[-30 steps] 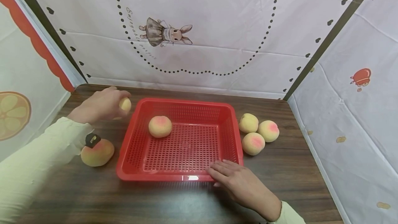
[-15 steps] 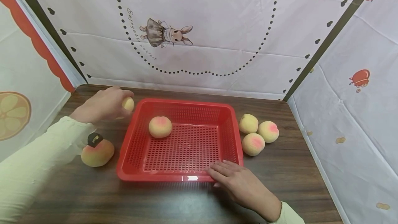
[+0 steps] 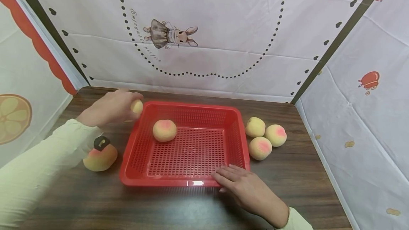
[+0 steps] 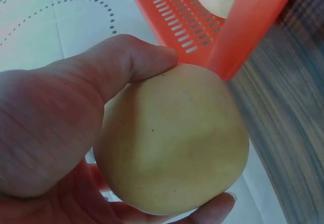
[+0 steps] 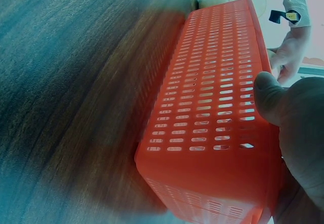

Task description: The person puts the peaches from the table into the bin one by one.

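Observation:
My left hand [image 3: 112, 107] holds a yellow peach [image 4: 174, 138] by the far left corner of a red plastic basket [image 3: 184, 183]. In the left wrist view, the thumb lies on one side of the peach and fingers curl round the other. Part of the fruit is hidden by the hand in the head view. One pink-topped peach [image 3: 164, 130] sits inside the basket, left of its middle. At the near right corner, my right hand [image 3: 246, 189] grips the basket's rim, its fingers over the edge and its thumb [image 5: 268, 95] against the outer wall.
A larger reddish peach [image 3: 100, 157] lies on the wooden table [image 3: 179, 210] left of the basket, below the left wrist. Three peaches [image 3: 260, 148] cluster right of the basket. Printed cloth walls [image 3: 223, 34] enclose the table at the back and sides.
My left hand has moved slightly right with its peach, closer to the basket's far left corner. The right hand and basket have stayed in place.

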The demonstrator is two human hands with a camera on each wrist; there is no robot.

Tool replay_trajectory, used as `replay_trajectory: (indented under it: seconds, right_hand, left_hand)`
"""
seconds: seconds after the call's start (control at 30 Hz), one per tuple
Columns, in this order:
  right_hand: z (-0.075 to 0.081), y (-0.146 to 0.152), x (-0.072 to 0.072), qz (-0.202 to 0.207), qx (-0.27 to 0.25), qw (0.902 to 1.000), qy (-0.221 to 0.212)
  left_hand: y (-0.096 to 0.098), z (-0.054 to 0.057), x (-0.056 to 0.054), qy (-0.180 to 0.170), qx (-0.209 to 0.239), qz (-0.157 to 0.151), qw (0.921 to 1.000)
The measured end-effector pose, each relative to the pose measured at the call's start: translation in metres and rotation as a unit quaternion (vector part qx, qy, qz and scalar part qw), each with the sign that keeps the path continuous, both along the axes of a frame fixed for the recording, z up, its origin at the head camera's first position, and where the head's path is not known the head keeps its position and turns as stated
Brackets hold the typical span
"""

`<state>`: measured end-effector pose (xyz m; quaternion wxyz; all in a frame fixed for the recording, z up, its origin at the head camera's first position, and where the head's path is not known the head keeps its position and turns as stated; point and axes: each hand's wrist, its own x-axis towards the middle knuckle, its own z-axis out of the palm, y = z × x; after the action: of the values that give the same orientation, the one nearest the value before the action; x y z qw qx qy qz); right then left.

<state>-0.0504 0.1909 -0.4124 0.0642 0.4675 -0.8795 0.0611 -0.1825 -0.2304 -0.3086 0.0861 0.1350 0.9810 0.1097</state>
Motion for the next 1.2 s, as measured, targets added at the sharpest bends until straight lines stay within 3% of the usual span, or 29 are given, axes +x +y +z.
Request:
replay_trajectory:
  seconds: [0.33, 1.2]
  right_hand:
    - [-0.001, 0.0, 0.0, -0.001, -0.001, 1.0, 0.003]
    - [-0.001, 0.0, 0.0, 0.0, 0.003, 0.9999, 0.012]
  left_hand:
    - [0.009, 0.003, 0.002, 0.016, 0.011, -0.025, 0.9995]
    - [0.033, 0.007, 0.003, 0.001, 0.008, -0.024, 0.9997]
